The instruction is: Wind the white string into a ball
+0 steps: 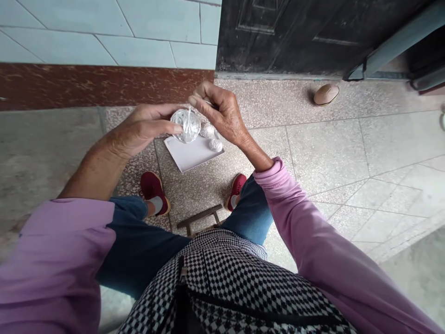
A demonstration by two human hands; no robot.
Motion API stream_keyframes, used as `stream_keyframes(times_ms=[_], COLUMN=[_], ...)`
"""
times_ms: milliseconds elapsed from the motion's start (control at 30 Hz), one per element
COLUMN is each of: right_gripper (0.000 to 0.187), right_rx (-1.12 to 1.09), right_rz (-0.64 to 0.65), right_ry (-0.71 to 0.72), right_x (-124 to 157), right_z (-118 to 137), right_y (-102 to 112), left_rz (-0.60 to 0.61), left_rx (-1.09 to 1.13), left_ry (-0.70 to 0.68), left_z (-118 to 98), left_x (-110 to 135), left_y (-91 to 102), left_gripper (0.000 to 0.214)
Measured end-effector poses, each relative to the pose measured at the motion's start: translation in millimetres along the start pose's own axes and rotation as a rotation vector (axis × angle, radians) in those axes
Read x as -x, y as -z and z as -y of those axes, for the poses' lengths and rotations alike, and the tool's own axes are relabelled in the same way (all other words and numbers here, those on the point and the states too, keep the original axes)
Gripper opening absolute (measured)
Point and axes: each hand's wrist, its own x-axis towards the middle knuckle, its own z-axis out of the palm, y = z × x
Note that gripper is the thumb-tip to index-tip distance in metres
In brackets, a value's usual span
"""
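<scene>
Between the thumb and fingers of my left hand [139,127] is a round ball [187,126] wrapped in shiny, clear-white plastic strip. My right hand [222,111], just right of the ball and a little higher, is closed in a pinch on a strand of the plastic strip [189,113] that rises from the ball's top. Its fingertips partly hide the strand's end. Below the hands a shallow white tray [189,155] lies on the floor. It carries two smaller whitish wrapped balls, one [207,130] partly behind the held ball and another [216,145] near the tray's right edge.
A wooden stool or frame bar [200,215] is between my knees. My red shoes [152,188] stand either side of the tray. Ahead are a tiled wall [104,28] and a dark door [278,41]. A rounded tan object [326,94] lies on the floor by the door.
</scene>
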Motion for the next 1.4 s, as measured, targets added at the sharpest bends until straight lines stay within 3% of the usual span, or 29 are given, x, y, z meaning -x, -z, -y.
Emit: stream_keyframes(times_ms=[100,167,267,400,667,767,867,933,1067,1233,1333,1400], right_gripper=[0.064,0.07,0.07,0.062,0.088,0.079,0.078,0.079,0.061,0.054,0.059,0.067], right_rx=[-0.038,-0.029,0.012,-0.053,-0.084,-0.063,-0.028,0.03,0.073,-0.019,-0.039,-0.035], right_rz=[0.01,0.041,0.062,0.065,-0.012,0.016,0.064,0.128,0.295,0.396,0.343,0.242], right_ry=[-0.022,-0.066,-0.137,-0.081,-0.051,-0.084,-0.072,-0.059,-0.093,-0.08,-0.017,-0.014], right_x=[-3,-4,-6,-8,-17,-18,-14,-9,2,6,1,-2], right_z=[-1,1,1,-3,-15,-16,-13,-10,4,27,27,19], right_y=[0,1,1,-4,-14,-17,-21,-25,-37,-31,-12,-2], left_rz=[0.104,0.112,0.084,0.024,-0.063,-0.177,-0.215,-0.217,-0.295,-0.469,-0.378,-0.278], left_rx=[0.062,0.118,0.164,0.096,0.188,0.283,0.323,0.314,0.32,0.173,0.068,0.024], left_ry=[0.024,0.014,-0.024,-0.062,-0.085,-0.09,-0.067,-0.07,-0.098,-0.134,-0.127,-0.111], left_z=[5,13,21,21,11,10,12,15,22,36,39,36], left_x=[-1,-4,-6,-5,-5,-8,-12,-15,-21,-25,-23,-19], left_y=[1.8,3.9,3.9,-0.9,-9.7,-11.4,-5.0,3.0,15.1,9.1,3.8,2.3], left_gripper=[0.055,0.06,0.057,0.053,0.04,0.041,0.042,0.042,0.047,0.063,0.066,0.06])
